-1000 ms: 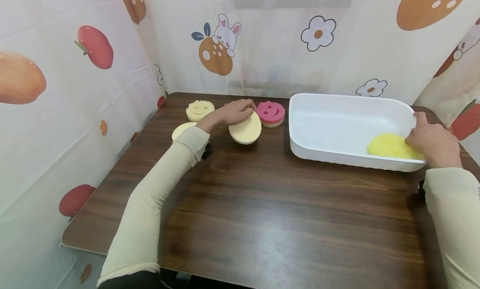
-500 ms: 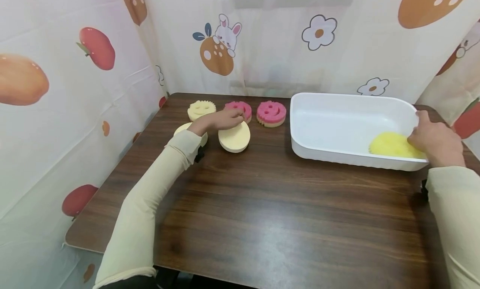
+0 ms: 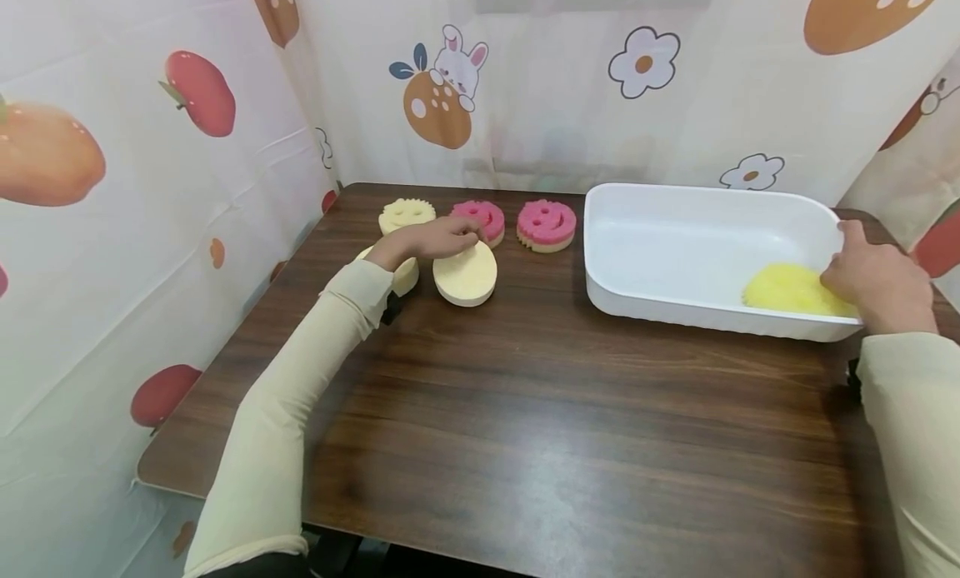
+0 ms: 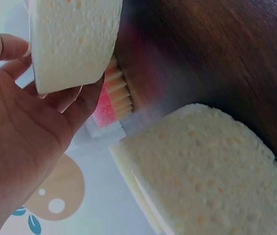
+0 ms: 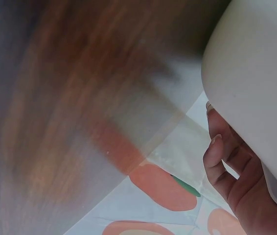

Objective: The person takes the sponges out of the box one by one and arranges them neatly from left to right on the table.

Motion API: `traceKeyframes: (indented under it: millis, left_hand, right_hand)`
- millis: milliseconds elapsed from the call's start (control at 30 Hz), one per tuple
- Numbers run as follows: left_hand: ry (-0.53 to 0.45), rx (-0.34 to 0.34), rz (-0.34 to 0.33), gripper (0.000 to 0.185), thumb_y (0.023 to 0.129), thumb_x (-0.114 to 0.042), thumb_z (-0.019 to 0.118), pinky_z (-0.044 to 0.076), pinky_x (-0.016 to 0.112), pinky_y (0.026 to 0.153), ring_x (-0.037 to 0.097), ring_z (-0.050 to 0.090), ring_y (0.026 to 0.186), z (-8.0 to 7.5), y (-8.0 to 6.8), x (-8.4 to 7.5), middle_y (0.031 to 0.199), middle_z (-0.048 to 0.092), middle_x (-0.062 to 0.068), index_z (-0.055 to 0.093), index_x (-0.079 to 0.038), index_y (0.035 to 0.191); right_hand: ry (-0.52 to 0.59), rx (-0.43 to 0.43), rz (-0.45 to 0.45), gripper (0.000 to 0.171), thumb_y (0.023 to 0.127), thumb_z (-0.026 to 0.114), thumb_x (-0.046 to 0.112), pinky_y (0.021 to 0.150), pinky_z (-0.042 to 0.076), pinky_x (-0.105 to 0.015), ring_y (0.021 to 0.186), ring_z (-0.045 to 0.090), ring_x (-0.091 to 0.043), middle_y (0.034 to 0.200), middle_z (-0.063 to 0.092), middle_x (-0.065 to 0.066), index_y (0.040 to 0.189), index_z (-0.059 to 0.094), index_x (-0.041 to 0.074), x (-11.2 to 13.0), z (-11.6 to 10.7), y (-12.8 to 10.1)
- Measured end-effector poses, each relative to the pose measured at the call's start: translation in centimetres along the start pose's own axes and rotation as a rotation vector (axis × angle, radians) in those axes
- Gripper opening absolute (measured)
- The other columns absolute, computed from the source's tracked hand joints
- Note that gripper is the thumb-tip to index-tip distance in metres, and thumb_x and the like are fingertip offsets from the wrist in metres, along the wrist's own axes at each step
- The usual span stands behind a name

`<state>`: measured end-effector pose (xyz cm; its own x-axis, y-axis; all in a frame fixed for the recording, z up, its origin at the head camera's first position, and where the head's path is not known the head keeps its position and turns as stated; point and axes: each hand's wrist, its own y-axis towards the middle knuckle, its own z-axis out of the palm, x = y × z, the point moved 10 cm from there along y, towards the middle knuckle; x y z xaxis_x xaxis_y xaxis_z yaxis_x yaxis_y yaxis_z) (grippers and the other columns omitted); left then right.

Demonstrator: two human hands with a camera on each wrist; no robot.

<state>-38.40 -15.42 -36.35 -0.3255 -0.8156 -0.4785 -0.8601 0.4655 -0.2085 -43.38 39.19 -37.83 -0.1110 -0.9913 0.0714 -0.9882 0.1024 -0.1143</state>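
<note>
My left hand (image 3: 438,239) holds a round cream sponge (image 3: 466,276) by its far edge, flat face up. In the left wrist view, thumb and fingers pinch this sponge (image 4: 75,44). A second plain cream sponge (image 3: 407,278) lies to its left, partly hidden under the wrist. Behind them stand a cream smiley sponge (image 3: 405,212) and a pink smiley sponge (image 3: 489,220), the latter partly covered by the fingers. My right hand (image 3: 883,282) grips the right end of a white tray (image 3: 675,308); its fingers curl under the wall in the right wrist view. Inside rests a yellow sponge (image 3: 791,290).
Another pink smiley sponge (image 3: 546,225) sits between the left group and the tray. The brown wooden table (image 3: 525,428) reaches back to a printed curtain (image 3: 540,87), which also hangs along both sides.
My left hand has drawn the cream sponge left and slightly nearer, uncovering more of the pink sponge behind. The right hand stays on the tray, and the view has shifted a little.
</note>
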Motion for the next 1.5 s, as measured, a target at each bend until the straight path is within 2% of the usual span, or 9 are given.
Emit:
traceKeyframes:
  millis: [100, 233, 400, 667, 867, 1267, 1500]
  left_hand:
    - [0.007, 0.014, -0.006, 0.040, 0.104, -0.024, 0.036, 0.035, 0.046, 0.115, 0.028, 0.045, 0.135, 0.1, -0.1, 0.3, 0.140, 0.053, 0.015, 0.055, -0.006, 0.135]
    - [0.010, 0.043, -0.010, 0.040, 0.104, -0.022, 0.035, 0.034, 0.046, 0.115, 0.029, 0.045, 0.133, 0.3, -0.5, 0.5, 0.137, 0.053, 0.016, 0.055, -0.004, 0.134]
    - [-0.029, 0.076, -0.033, 0.042, 0.105, -0.019, 0.033, 0.031, 0.046, 0.118, 0.030, 0.039, 0.141, 0.7, -0.9, 1.0, 0.144, 0.048, 0.018, 0.052, -0.001, 0.138]
    - [-0.038, 0.063, -0.013, 0.040, 0.103, -0.013, 0.035, 0.036, 0.044, 0.113, 0.029, 0.046, 0.133, 0.4, -1.1, 1.1, 0.140, 0.052, 0.019, 0.054, 0.002, 0.135]
    - [-0.043, 0.060, 0.014, 0.036, 0.101, -0.007, 0.037, 0.039, 0.043, 0.110, 0.029, 0.050, 0.126, 0.5, -1.0, 1.2, 0.134, 0.058, 0.019, 0.059, 0.003, 0.128]
    - [-0.043, 0.057, 0.003, 0.038, 0.100, -0.007, 0.037, 0.039, 0.043, 0.109, 0.028, 0.051, 0.125, 0.7, -1.3, 1.2, 0.133, 0.059, 0.018, 0.059, 0.002, 0.129]
    - [-0.058, 0.002, 0.017, 0.035, 0.102, -0.009, 0.039, 0.039, 0.045, 0.112, 0.030, 0.052, 0.131, 0.1, -1.4, 1.1, 0.132, 0.061, 0.017, 0.061, 0.000, 0.127]
  right_hand:
    - [0.001, 0.005, 0.000, 0.072, 0.097, 0.040, 0.023, 0.074, 0.045, -0.060, 0.089, 0.054, -0.051, 0.117, 0.044, -0.043, 0.153, 0.002, -0.001, 0.1, 0.0, -0.1]
    - [0.000, 0.003, 0.000, 0.072, 0.097, 0.040, 0.023, 0.072, 0.046, -0.060, 0.088, 0.054, -0.050, 0.116, 0.045, -0.043, 0.153, 0.002, -0.001, -0.1, 0.1, 0.2]
    - [-0.005, -0.023, -0.005, 0.072, 0.096, 0.042, 0.021, 0.067, 0.046, -0.059, 0.083, 0.054, -0.048, 0.113, 0.045, -0.043, 0.153, 0.004, -0.002, -0.2, -0.2, 0.5]
    - [0.002, -0.046, -0.029, 0.071, 0.095, 0.040, 0.023, 0.070, 0.046, -0.062, 0.087, 0.053, -0.053, 0.115, 0.043, -0.044, 0.152, 0.006, -0.003, 0.0, -1.0, 0.2]
    - [-0.006, -0.033, -0.015, 0.074, 0.095, 0.042, 0.023, 0.068, 0.047, -0.058, 0.083, 0.053, -0.048, 0.114, 0.045, -0.043, 0.153, 0.004, -0.002, -0.1, -1.0, 0.3]
    - [0.008, -0.035, -0.021, 0.072, 0.096, 0.041, 0.022, 0.069, 0.045, -0.060, 0.085, 0.053, -0.050, 0.113, 0.045, -0.043, 0.153, 0.005, -0.002, -0.3, -0.4, 0.5]
    - [0.012, -0.016, -0.026, 0.071, 0.097, 0.040, 0.023, 0.071, 0.046, -0.060, 0.086, 0.053, -0.051, 0.114, 0.044, -0.044, 0.153, 0.003, -0.002, 0.1, -0.1, 0.1]
